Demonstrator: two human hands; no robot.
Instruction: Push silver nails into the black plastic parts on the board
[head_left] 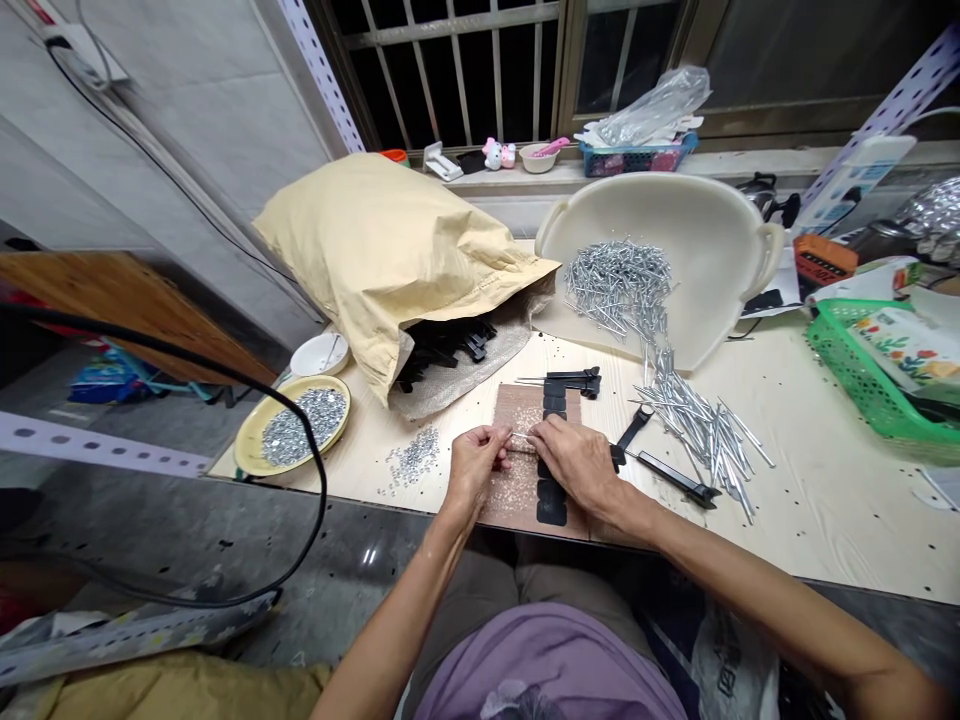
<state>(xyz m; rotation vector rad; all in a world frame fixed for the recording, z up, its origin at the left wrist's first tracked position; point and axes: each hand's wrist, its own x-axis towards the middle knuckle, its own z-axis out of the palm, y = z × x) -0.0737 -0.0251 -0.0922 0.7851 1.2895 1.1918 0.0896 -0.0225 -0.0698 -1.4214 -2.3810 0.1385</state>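
Over a brown board (pixel 510 490) bearing a row of black pads (pixel 552 506), my two hands work close together. My left hand (pixel 474 465) is closed in a pinch at the left end of a thin metal pin (pixel 520 436); anything else in its fingertips is too small to make out. My right hand (pixel 577 465) is closed over the pin's other end, palm down. A black plastic part (pixel 618 458) shows just beyond its right side, partly hidden. Several black parts with pins (pixel 574 382) lie at the board's far end. Two more, including a long black part (pixel 675 480), lie right of my right hand.
A cream basin (pixel 705 270) tips loose metal pins (pixel 705 420) onto the table. Small washer-like pieces (pixel 412 458) lie left of the board, near a yellow plate (pixel 251 430) of them. A paper sack (pixel 405 240) holds black parts. A green basket (pixel 855 370) stands right; a black cable (pixel 322 500) loops left.
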